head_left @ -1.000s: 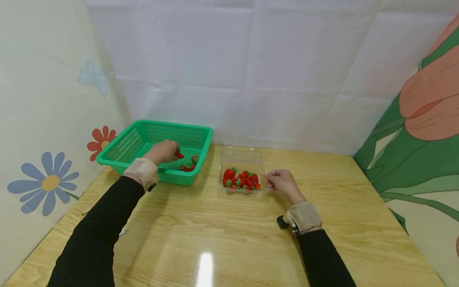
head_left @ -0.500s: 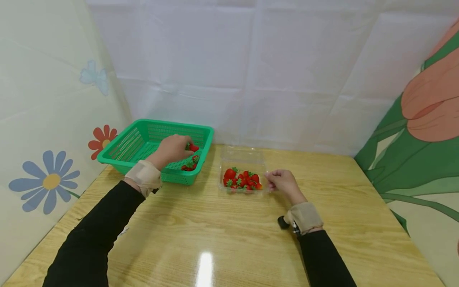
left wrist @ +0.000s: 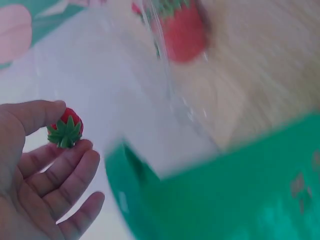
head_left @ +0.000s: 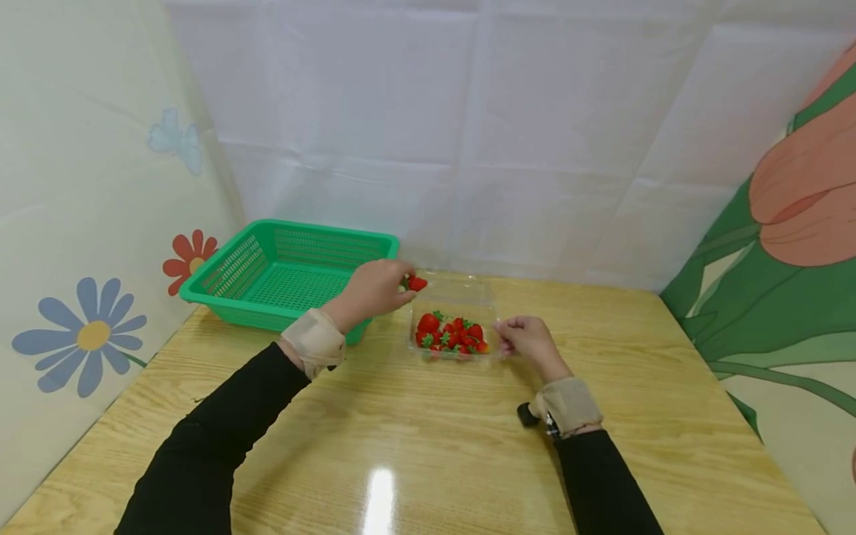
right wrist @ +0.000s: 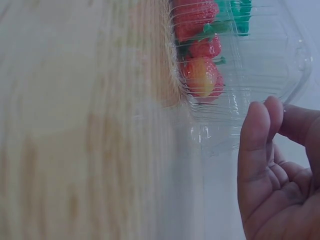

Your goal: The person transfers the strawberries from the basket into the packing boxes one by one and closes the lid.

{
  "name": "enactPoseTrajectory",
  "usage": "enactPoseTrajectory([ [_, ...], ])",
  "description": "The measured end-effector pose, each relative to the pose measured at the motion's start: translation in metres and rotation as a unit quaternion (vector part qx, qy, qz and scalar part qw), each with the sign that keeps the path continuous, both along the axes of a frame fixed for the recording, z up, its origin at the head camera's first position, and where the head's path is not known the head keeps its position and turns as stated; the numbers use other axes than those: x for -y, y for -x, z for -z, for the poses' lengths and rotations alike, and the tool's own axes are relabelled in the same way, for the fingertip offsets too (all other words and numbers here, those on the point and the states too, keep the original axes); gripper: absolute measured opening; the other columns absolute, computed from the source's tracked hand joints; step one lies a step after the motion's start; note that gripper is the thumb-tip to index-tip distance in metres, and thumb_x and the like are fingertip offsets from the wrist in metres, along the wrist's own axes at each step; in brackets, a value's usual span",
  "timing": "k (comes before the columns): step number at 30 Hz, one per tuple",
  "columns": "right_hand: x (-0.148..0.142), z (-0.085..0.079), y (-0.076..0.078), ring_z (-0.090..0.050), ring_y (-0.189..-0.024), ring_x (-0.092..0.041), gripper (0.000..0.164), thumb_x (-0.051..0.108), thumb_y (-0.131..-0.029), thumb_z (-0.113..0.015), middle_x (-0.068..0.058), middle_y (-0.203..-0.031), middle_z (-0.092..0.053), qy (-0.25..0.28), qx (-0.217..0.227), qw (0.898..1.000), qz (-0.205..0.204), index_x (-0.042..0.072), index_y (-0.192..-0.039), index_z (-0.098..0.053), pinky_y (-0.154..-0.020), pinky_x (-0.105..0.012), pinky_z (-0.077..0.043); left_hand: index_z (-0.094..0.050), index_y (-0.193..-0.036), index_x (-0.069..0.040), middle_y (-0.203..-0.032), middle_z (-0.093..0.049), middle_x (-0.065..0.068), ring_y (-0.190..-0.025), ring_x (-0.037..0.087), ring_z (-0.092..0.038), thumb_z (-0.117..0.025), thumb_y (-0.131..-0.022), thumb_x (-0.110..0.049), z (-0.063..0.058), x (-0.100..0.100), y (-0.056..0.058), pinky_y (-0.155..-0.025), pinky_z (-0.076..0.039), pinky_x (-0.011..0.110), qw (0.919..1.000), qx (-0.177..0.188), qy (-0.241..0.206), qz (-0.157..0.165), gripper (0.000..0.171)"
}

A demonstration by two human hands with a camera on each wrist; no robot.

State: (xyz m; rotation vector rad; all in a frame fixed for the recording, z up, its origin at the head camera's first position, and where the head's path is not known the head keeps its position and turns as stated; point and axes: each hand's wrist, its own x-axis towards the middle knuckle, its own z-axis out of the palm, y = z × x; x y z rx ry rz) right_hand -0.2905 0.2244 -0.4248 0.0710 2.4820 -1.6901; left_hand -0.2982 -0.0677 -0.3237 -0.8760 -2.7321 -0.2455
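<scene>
My left hand (head_left: 376, 288) pinches a strawberry (left wrist: 66, 131) between thumb and fingers, its green leaves facing the wrist camera. In the head view it is raised between the green basket (head_left: 234, 303) and a clear plastic box (head_left: 416, 306). Several strawberries (head_left: 449, 333) lie in the box, whose see-through lid (head_left: 458, 288) stands open at the back. At the box's right side, my right hand (head_left: 528, 343) pinches the rim between thumb and fingertips; the right wrist view shows this grip on the clear edge (right wrist: 295, 82) close up.
Both containers stand on a wooden table (head_left: 428, 438), near a white cloth backdrop (head_left: 428, 134). Flower-printed sheets hang at the left and right. The basket's high wall stands just left of the box, below my left forearm.
My left hand has lifted the strawberry out of the green basket and carried it right, over the basket's edge toward the box. The right hand stays on the box rim.
</scene>
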Motion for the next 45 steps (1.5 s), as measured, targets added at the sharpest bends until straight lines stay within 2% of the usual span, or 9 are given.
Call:
enactPoseTrajectory([
  [4,0.000,-0.001,0.000,-0.057,-0.062,-0.011,0.033,0.021,-0.093,-0.058,-0.006,-0.073,-0.059,0.003,0.002,1.000,-0.001,-0.011,-0.103,-0.057,-0.059,-0.027,-0.053,-0.064,-0.107,-0.009,-0.092,-0.068,0.003,-0.064,0.012,-0.060,-0.066,-0.086,-0.031,0.011,-0.022,-0.002,-0.055,-0.048,0.026,0.9994,-0.025,0.012,0.019,0.031],
  [8,0.000,-0.002,0.000,-0.057,-0.062,-0.011,0.033,0.020,-0.093,-0.058,-0.006,-0.073,-0.059,0.005,0.001,1.000,0.000,-0.011,-0.102,-0.057,-0.059,-0.027,-0.053,-0.065,-0.105,-0.010,-0.093,-0.068,0.002,-0.067,0.012,-0.060,-0.067,-0.085,-0.032,0.021,-0.043,0.000,-0.056,-0.048,0.025,0.9997,-0.003,0.019,0.018,0.030],
  [12,0.001,-0.002,-0.001,-0.057,-0.061,-0.010,0.031,0.018,-0.093,-0.057,-0.007,-0.073,-0.059,0.007,0.003,1.000,0.002,-0.012,-0.102,-0.057,-0.058,-0.026,-0.053,-0.066,-0.101,-0.011,-0.092,-0.068,0.000,-0.074,0.014,-0.061,-0.069,-0.084,-0.033,0.034,-0.059,0.003,-0.064,-0.049,0.028,0.9991,0.014,0.036,0.016,0.028],
  [19,0.002,-0.001,0.001,-0.057,-0.059,-0.010,0.030,0.018,-0.093,-0.058,-0.004,-0.069,-0.058,0.010,0.003,1.000,0.009,-0.012,-0.100,-0.057,-0.056,-0.025,-0.052,-0.065,-0.097,-0.013,-0.088,-0.066,-0.001,-0.072,0.013,-0.060,-0.069,-0.083,-0.034,0.059,-0.076,0.010,-0.061,-0.049,0.029,0.9963,0.050,0.069,0.013,0.025],
  [23,0.003,-0.002,0.001,-0.057,-0.060,-0.010,0.031,0.018,-0.093,-0.058,-0.004,-0.069,-0.058,0.009,0.006,1.000,0.009,-0.011,-0.101,-0.057,-0.057,-0.026,-0.052,-0.064,-0.097,-0.015,-0.089,-0.066,-0.002,-0.074,0.014,-0.061,-0.068,-0.084,-0.035,0.068,-0.082,0.013,-0.060,-0.049,0.031,0.9949,0.053,0.086,-0.002,0.025],
  [30,0.005,-0.003,0.000,-0.057,-0.058,-0.010,0.029,0.017,-0.093,-0.057,-0.006,-0.070,-0.059,0.018,0.012,1.000,0.013,-0.011,-0.102,-0.057,-0.056,-0.026,-0.052,-0.065,-0.096,-0.015,-0.092,-0.067,-0.001,-0.081,0.017,-0.064,-0.069,-0.084,-0.030,0.074,-0.087,0.016,-0.067,-0.052,0.035,0.9950,0.044,0.089,-0.006,0.020],
  [36,0.004,-0.003,0.000,-0.056,-0.058,-0.009,0.031,0.017,-0.093,-0.057,-0.004,-0.069,-0.058,0.016,0.009,1.000,0.009,-0.012,-0.103,-0.056,-0.056,-0.025,-0.052,-0.066,-0.096,-0.015,-0.091,-0.067,-0.001,-0.080,0.017,-0.064,-0.069,-0.084,-0.029,0.078,-0.087,0.018,-0.065,-0.052,0.035,0.9954,0.040,0.087,-0.006,0.019],
  [45,0.003,-0.002,0.000,-0.057,-0.058,-0.010,0.030,0.018,-0.093,-0.058,-0.005,-0.069,-0.058,0.010,0.009,1.000,0.012,-0.011,-0.102,-0.057,-0.057,-0.026,-0.052,-0.065,-0.102,-0.014,-0.095,-0.066,0.001,-0.085,0.018,-0.063,-0.064,-0.087,-0.030,0.080,-0.091,0.019,-0.072,-0.051,0.036,0.9929,0.073,0.092,-0.015,0.021],
])
